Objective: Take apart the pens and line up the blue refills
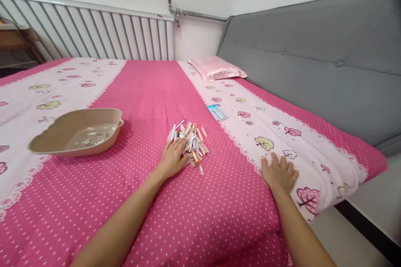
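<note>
My left hand [173, 157] lies with its fingers stretched over the left side of a heap of pens [196, 144] in pinks, oranges, whites and blues. No pen is visibly gripped in it. Well to the right, my right hand [280, 173] rests flat on the white tree-print strip of the bedspread, its fingers spread and nothing in it. Beyond the heap, a neat row of light-blue pens [217, 112] lies side by side at the edge of that strip.
A beige plastic basin [103, 148] with small white pieces inside stands to the left on the pink bedspread [150, 87]. At the back lies a pink pillow [217, 68]. A grey padded headboard [313, 46] borders the right, and a white radiator [94, 29] stands behind the bed.
</note>
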`<state>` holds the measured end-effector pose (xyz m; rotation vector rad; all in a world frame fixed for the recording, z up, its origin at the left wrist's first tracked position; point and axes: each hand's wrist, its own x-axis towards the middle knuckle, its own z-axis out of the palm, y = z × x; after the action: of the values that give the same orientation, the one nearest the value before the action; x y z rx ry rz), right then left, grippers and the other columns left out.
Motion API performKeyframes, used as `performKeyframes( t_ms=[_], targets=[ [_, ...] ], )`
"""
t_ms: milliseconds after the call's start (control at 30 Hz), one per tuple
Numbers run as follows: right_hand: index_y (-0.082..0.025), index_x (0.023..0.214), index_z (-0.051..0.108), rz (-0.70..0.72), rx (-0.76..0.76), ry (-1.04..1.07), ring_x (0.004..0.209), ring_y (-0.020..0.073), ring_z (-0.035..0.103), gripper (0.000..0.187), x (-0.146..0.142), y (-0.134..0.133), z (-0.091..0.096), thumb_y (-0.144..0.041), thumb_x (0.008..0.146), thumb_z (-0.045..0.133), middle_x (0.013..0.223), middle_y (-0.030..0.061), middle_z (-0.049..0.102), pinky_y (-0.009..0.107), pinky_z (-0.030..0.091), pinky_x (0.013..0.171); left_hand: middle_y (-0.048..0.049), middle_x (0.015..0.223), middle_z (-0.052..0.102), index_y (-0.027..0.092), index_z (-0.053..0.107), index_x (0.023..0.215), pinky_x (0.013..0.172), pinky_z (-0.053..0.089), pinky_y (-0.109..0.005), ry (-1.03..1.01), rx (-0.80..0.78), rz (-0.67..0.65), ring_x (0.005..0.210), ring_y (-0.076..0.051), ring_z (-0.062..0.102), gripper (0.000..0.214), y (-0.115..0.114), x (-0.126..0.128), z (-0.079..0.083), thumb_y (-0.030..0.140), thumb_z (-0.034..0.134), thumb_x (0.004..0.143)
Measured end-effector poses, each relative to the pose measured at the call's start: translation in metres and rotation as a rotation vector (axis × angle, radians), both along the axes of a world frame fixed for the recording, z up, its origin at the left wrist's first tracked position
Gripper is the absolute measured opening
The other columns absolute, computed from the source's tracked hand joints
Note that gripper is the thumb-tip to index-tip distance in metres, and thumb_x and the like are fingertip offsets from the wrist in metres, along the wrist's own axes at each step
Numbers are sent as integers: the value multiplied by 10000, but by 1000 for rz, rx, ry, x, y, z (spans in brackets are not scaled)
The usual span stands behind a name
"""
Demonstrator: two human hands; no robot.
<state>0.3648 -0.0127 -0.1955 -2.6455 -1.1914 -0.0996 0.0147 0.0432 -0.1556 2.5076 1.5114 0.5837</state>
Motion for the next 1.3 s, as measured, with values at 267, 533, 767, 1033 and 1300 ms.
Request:
performKeyframes(
  t_ms=[267,533,767,1033,1300],
  targets=[
    [-215,1369,363,5,6,-5,1309,327,241,629,0,0,1,-555,867,194,1432,119,303,500,144,1055,-114,1402,396,176,371,1346,1089,197,-507,6,-16,-79,1309,-251,326,501,-8,8,8,394,360,896],
    [-220,1373,354,4,5,-2,1311,322,235,634,-1,0,1,-563,867,187,1435,115,299,490,143,1059,-117,1346,465,166,479,1265,1061,296,-435,-55,65,-161,1276,-238,382,454,-6,8,8,409,360,900],
    [-214,1377,349,4,4,10,1315,328,228,631,0,0,0,-553,869,190,1441,115,288,496,136,1058,-127,1378,420,168,490,1252,1073,253,-491,24,60,-31,1290,-270,353,447,-6,7,3,403,377,888],
    [-221,1370,356,6,6,-12,1308,323,242,630,1,0,-2,-558,866,187,1432,118,303,494,147,1057,-134,1295,497,158,541,1191,1036,337,-435,-83,135,68,1226,-264,427,444,-3,6,6,434,382,882],
    [-217,1374,350,10,-1,-4,1315,325,226,629,0,-1,1,-557,871,188,1439,116,288,492,133,1061,-151,1359,424,132,456,1276,1058,308,-438,-189,119,280,1281,-279,363,517,15,-14,5,441,387,868]
  ],
)
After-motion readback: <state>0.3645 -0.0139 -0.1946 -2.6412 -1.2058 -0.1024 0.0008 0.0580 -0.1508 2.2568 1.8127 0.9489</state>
